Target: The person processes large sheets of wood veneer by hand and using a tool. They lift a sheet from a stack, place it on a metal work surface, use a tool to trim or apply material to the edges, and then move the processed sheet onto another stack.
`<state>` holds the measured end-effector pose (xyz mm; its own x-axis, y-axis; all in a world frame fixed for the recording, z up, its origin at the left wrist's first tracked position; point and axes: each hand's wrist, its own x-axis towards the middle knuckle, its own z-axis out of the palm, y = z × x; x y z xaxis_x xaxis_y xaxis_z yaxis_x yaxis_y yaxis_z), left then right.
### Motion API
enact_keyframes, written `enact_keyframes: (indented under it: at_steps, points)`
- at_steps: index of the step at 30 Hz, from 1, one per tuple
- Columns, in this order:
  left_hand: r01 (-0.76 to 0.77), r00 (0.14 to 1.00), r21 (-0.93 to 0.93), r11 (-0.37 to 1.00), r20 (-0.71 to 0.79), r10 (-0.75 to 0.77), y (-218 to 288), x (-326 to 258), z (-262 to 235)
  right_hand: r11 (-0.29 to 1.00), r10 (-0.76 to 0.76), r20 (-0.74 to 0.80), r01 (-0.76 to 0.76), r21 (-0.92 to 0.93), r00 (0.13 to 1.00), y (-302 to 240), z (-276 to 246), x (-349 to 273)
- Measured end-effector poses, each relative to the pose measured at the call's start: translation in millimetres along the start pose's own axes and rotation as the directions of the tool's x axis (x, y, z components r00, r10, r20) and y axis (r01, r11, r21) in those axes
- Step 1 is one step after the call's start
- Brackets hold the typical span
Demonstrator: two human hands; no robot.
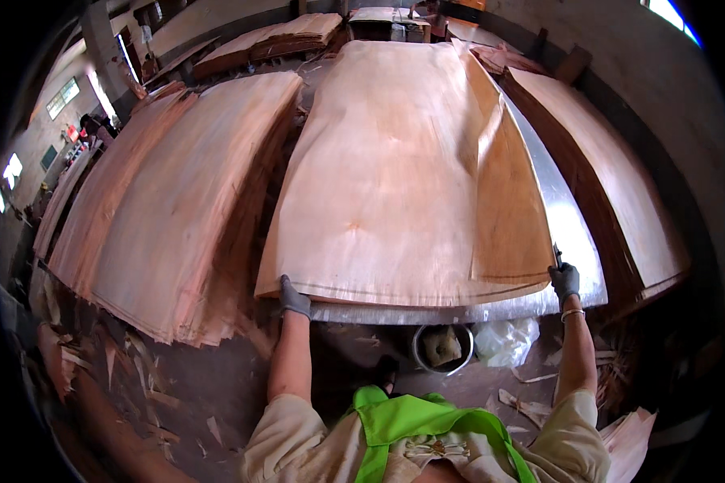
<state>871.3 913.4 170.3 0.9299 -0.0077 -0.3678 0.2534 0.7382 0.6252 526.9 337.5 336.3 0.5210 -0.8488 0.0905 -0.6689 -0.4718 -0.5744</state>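
L hand (295, 299), R hand (565, 280) stretched fwd, well apart, at veneer (370, 177).

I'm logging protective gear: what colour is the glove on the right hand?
The glove is dark grey, best seen in the head view.

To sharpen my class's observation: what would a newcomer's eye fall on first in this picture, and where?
First, the broad, pale tan sheet of wood veneer in the centre, lying over a shiny silver flat surface that shows along its right side. Next, the dark-gloved left hand and right hand at its near corners. Then the bright green cloth apron at the bottom.
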Motion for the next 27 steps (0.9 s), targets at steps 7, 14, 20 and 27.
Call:
enact_keyframes:
  at_steps: [7, 14, 20, 27]
  points:
    - [0.047, 0.998, 0.006, 0.999, -0.046, -0.046, -44.6, 32.1, 44.7, 0.836, 0.109, 0.229, -0.214, 0.505, 0.967, -8.2, 8.7, 55.5]
    - [-0.07, 0.978, 0.23, 0.971, -0.177, 0.113, -79.0, -52.7, 94.0, 0.956, 0.24, 0.075, -0.222, -0.19, 0.968, 92.9, 28.9, -15.2]
    - [-0.051, 0.997, 0.428, 0.902, -0.033, 0.072, -127.3, -125.7, 118.9, 0.982, 0.143, 0.028, -0.138, -0.132, 0.989, 112.7, 48.0, -174.6]
    - [0.243, 0.946, 0.555, 0.796, 0.048, -0.322, -191.5, -132.9, 136.2, 0.809, 0.361, 0.22, -0.422, 0.409, 0.906, 108.2, 29.7, -157.0]
